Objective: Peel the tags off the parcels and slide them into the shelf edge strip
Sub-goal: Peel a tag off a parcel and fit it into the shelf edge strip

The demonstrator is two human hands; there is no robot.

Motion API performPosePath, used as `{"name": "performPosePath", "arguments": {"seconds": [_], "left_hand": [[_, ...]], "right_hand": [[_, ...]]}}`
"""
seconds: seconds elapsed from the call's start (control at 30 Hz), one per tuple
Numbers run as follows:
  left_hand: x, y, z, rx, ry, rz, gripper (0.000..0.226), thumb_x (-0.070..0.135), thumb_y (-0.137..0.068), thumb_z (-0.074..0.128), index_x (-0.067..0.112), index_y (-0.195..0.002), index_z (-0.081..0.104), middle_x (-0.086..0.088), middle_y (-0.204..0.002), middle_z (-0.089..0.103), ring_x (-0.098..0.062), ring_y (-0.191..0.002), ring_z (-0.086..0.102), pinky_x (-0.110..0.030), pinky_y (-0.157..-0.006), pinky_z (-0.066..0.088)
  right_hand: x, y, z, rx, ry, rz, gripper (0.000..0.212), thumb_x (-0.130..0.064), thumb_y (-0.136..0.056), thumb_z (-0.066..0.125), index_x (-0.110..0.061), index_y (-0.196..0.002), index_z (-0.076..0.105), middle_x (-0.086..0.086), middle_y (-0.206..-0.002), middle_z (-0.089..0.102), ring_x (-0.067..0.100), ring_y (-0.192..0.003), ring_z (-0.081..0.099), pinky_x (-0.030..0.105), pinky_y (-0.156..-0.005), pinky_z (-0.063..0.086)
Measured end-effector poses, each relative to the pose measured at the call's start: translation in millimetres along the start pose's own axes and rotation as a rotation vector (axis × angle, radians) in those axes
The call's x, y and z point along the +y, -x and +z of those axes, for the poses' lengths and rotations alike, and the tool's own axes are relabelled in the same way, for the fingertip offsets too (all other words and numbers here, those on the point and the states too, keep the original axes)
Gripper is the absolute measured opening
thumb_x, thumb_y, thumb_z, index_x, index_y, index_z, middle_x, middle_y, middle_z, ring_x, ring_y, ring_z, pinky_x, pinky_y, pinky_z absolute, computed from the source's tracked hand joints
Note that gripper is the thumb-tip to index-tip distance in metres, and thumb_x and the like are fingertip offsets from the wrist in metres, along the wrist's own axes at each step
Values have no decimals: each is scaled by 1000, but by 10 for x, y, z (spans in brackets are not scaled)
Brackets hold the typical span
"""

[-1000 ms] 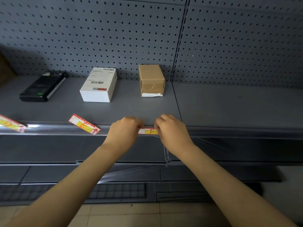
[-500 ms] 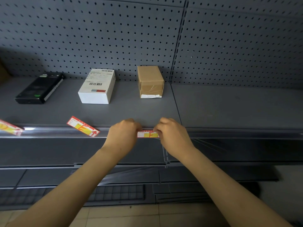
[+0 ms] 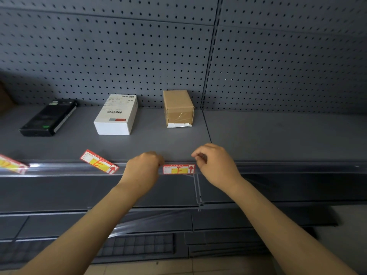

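A red and yellow tag (image 3: 178, 169) sits level in the clear shelf edge strip (image 3: 278, 168). My left hand (image 3: 143, 171) is curled at the tag's left end, fingertips pinching or touching it. Just right of the tag, my right hand (image 3: 215, 165) is lifted off it, fingers loosely bent and holding nothing. A second tag (image 3: 99, 164) lies tilted on the shelf's front edge to the left. At the far left edge a third tag (image 3: 12, 166) is also askew. On the shelf behind stand a black parcel (image 3: 47, 118), a white parcel (image 3: 117, 114) and a brown parcel (image 3: 178, 108).
A grey pegboard wall (image 3: 139, 56) backs the shelf (image 3: 278, 135). A vertical joint (image 3: 198, 187) splits the shelf front just right of the tag. Lower shelves and a tiled floor lie below my arms.
My right hand has come off the tag's right end and moved right and up. The whole tag now shows, level in the strip. My left hand stays at its left end.
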State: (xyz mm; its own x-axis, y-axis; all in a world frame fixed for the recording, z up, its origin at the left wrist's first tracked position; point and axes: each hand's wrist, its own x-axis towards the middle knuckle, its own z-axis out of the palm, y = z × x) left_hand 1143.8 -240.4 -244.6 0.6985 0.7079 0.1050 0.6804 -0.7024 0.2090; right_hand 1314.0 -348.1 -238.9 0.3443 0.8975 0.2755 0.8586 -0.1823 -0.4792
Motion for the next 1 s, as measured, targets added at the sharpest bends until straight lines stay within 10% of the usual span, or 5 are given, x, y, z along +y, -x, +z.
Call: {"name": "performPosePath", "arguments": {"seconds": [0.5, 1.0], "left_hand": [[-991, 318, -571, 296, -84, -192, 35, -7, -75, 59, 17, -99, 71, -8, -109, 65, -34, -94, 59, -39, -73, 48], [-1793, 187, -628, 75, 109, 146, 25, 6, -83, 58, 20, -101, 69, -7, -99, 65, -29, -83, 62, -38, -72, 52]], "right_hand": [[-899, -122, 785, -118, -126, -145, 12, -17, -87, 62, -19, -95, 71, 0, -95, 73, 18, -84, 67, 36, -73, 56], [-1727, -313, 1379, 63, 103, 101, 11, -28, -83, 69, -20, -91, 71, 0, -90, 68, 17, -77, 62, 34, -62, 55]]}}
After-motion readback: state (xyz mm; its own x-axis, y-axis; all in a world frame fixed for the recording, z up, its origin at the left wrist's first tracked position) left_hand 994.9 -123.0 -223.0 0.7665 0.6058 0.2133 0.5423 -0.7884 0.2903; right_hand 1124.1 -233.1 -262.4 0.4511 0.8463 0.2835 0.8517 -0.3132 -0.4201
